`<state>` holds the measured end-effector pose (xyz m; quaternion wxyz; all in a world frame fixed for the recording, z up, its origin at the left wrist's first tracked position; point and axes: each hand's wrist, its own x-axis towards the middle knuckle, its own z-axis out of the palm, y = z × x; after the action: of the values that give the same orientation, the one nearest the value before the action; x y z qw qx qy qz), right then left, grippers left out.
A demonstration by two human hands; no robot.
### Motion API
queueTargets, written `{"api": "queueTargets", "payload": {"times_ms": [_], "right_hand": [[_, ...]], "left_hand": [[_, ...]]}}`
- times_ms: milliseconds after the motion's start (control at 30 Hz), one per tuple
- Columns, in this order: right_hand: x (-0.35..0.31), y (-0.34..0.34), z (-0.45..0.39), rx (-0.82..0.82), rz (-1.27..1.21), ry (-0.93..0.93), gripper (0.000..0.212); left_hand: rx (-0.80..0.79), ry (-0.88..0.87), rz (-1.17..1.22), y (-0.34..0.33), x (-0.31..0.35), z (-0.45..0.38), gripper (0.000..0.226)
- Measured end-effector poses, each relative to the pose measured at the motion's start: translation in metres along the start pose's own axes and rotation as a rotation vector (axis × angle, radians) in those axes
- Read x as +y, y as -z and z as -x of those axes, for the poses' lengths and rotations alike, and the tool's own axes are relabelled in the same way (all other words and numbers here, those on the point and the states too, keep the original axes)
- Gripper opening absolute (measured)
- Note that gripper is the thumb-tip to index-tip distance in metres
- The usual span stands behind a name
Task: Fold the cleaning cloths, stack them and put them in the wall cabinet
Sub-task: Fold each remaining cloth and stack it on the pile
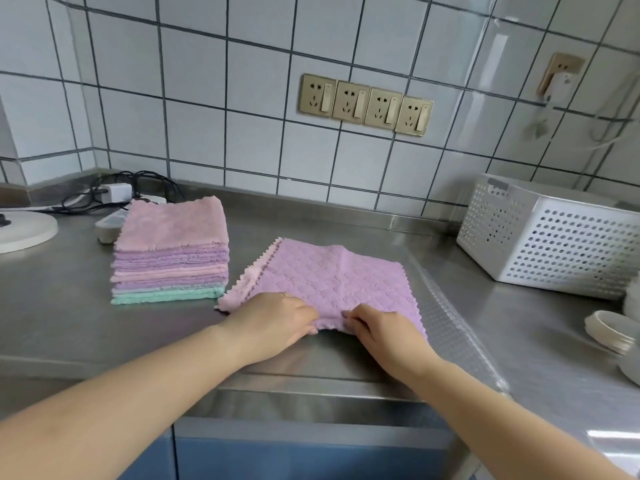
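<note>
Midway through a kitchen chore, a person works at a stainless-steel counter point(339, 223) under a white-tiled wall point(194, 98), both hands on the near edge of a lilac cleaning cloth point(332, 275) spread flat in front of them. The left hand point(273, 320) and right hand point(377, 329) sit side by side at the middle of that hem, fingers curled onto the fabric and bunching it slightly; both appear to pinch the edge, though the thumbs are hidden under the cloth and the depth of the hold cannot be confirmed.

Beyond the grip and to its left stands the stack of folded cloths point(169, 252), pink on top, lilac and green below, just beside the loose cloth's pink zigzag border. A white perforated basket point(554, 237) sits well to the right of the hands, with white dishes point(609, 330) nearer on that side. A row of wall sockets point(365, 103) is mounted above, and a tangle of black cable point(138, 188) lies behind the stack. The wall cabinet is out of view.

Risks look modest. With both hands close together at mid-hem, the outer corners are free and would likely sag, giving a crooked fold. The stack's top layers already look uneven, so a careless placement could tip them toward the cable.
</note>
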<state>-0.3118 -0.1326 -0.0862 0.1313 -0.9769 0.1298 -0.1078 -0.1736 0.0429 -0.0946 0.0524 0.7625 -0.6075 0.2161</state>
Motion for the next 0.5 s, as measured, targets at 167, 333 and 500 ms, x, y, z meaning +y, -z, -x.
{"api": "queueTargets", "payload": {"times_ms": [167,333,500], "right_hand": [[0.001,0.002,-0.001,-0.009,-0.012,0.017,0.032],[-0.002,0.003,0.003,-0.034,-0.049,-0.007,0.035],[-0.013,0.005,-0.001,-0.016,0.033,-0.041,0.043]], "left_hand": [[-0.022,0.094,0.113,0.0,0.0,-0.005,0.034],[-0.065,0.178,0.149,0.003,0.006,-0.006,0.022],[-0.038,0.299,0.141,0.007,0.015,-0.014,0.022]]}}
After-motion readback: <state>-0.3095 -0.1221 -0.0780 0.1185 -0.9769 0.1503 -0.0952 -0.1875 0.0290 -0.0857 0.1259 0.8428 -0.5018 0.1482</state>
